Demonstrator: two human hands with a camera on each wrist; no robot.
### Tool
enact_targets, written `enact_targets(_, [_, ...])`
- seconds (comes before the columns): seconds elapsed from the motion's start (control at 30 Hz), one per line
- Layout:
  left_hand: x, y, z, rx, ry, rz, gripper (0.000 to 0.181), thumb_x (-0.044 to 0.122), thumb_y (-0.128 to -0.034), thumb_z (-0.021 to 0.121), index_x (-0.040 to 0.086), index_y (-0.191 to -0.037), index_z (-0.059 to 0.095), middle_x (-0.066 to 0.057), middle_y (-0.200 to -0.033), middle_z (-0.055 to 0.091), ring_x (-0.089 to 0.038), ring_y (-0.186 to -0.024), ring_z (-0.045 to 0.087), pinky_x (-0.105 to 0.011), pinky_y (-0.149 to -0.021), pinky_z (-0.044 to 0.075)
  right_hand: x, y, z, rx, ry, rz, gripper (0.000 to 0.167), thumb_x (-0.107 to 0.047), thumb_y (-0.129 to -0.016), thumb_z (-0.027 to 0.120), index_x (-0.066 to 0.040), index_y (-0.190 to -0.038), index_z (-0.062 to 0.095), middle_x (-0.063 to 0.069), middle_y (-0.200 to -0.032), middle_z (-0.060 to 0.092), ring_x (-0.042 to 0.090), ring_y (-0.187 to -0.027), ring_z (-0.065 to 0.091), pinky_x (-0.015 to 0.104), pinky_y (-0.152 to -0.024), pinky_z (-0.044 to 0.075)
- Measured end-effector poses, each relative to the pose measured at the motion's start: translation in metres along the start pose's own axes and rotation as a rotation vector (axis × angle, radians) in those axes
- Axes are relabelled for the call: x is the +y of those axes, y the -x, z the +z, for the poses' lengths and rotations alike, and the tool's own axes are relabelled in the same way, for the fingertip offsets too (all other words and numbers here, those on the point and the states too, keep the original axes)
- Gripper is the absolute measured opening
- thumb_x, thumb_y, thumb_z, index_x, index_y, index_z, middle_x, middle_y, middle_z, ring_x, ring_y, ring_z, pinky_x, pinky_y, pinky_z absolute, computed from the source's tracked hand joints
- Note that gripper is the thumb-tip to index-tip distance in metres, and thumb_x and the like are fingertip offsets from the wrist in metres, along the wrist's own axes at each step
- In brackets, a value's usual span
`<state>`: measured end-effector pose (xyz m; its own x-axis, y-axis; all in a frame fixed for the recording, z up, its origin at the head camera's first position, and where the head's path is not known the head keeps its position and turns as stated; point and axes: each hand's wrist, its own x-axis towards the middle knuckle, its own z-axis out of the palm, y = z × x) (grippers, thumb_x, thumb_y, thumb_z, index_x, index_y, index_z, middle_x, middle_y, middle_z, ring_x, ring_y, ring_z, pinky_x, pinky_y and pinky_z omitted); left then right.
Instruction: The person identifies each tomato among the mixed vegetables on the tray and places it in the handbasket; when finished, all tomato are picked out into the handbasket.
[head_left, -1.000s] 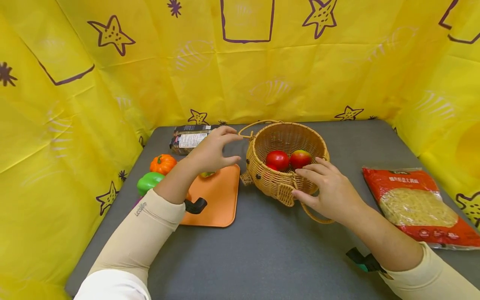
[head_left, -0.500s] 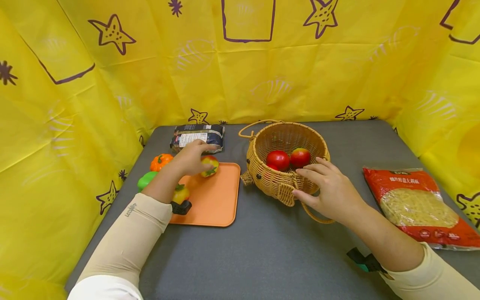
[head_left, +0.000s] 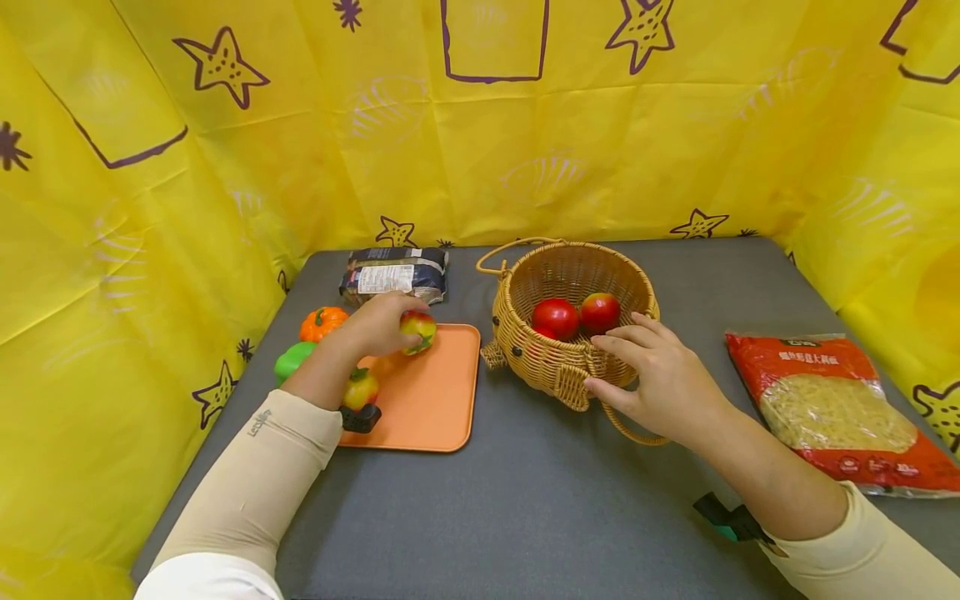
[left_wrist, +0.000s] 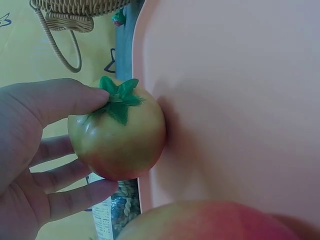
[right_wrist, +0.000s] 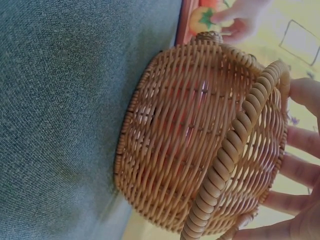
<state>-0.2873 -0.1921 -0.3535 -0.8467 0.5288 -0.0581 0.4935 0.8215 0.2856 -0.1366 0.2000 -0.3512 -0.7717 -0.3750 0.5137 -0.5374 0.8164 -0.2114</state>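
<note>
My left hand (head_left: 375, 327) holds a yellow-and-red tomato (left_wrist: 120, 135) with a green star-shaped leaf top. The thumb lies across the leaf and the fingers support the other side. The tomato is at the far part of the orange tray (head_left: 435, 400); whether it touches the tray I cannot tell. My right hand (head_left: 663, 379) rests with spread fingers on the near right rim of a wicker basket (head_left: 536, 367) with an animal snout. Inside the basket sit a red fruit (head_left: 555, 319) and a red-and-yellow one (head_left: 600, 313).
Another yellow-and-red fruit (head_left: 362, 388) lies on the tray near my left wrist. An orange pumpkin (head_left: 322, 323) and a green pepper (head_left: 292, 362) are left of it. Behind stands a dark pasta packet (head_left: 393, 275); a red noodle bag (head_left: 840, 412) lies at right.
My left hand has moved from beside the basket leftward and down to the tray, and its fingers have closed around the tomato. The right hand and the basket have stayed in place.
</note>
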Motion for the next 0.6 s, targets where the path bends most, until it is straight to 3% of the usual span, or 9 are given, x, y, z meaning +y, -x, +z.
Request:
enact_targets(0.37, [0.007,0.002,-0.002,0.026,-0.014,0.028,0.039,0.017,-0.0853,0.078,0.011,-0.124,0.072,-0.013,-0.117,0.066,-0.031,-0.104,0.059,-0.048,-0.096,0.049,0.000,0.000,-0.001,-0.001,-0.002,-0.005,0.051,-0.035,-0.076,0.089,-0.007,-0.117,0.076,0.013,-0.114,0.073,0.049,-0.126,0.056,0.066,-0.102,0.047])
enact_targets(0.6, [0.023,0.004,-0.018,0.054,0.009,0.025,0.044,0.019,-0.0876,0.075,0.013,-0.131,0.069,-0.015,-0.122,0.062,-0.032,-0.104,0.058,-0.048,-0.095,0.050,-0.002,-0.001,-0.002,-0.008,0.002,0.001,0.051,-0.035,-0.076,0.089,-0.008,-0.117,0.076,0.013,-0.114,0.072,0.049,-0.126,0.056,0.067,-0.101,0.047])
